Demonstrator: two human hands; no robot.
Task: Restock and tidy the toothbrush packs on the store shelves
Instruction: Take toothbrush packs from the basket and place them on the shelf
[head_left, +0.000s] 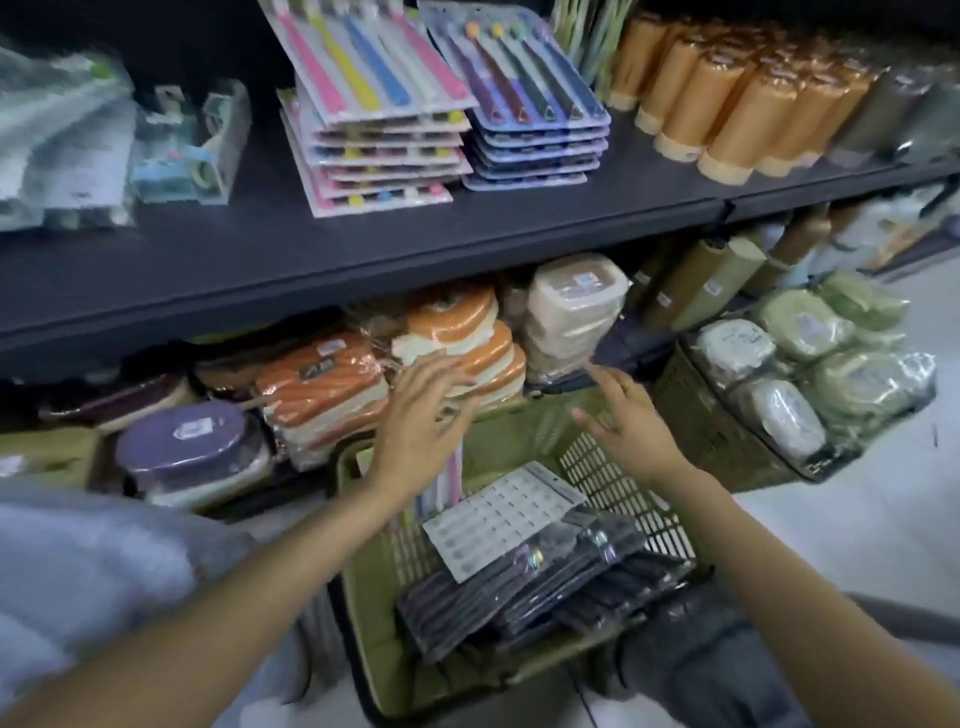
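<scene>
Two stacks of toothbrush packs lie on the upper black shelf (260, 244): a pink-backed stack (374, 130) with bright brushes and a blue-backed stack (535, 119) beside it on the right. Below me a green basket (358, 587) holds dark toothbrush packs (530, 597), one turned white-back up (504, 519), and a pale pack standing on end (441, 488). My left hand (421, 421) hovers over the basket's far rim, fingers spread, holding nothing. My right hand (628, 421) hangs open a little to the right, also above the basket.
Orange tumblers (727, 104) fill the upper shelf's right side, small packaged items (192, 145) its left. Orange-and-white boxes (322, 395), beige boxes (571, 312) and a purple box (187, 447) crowd the lower shelf. A second basket (696, 405) of wrapped green boxes stands at right.
</scene>
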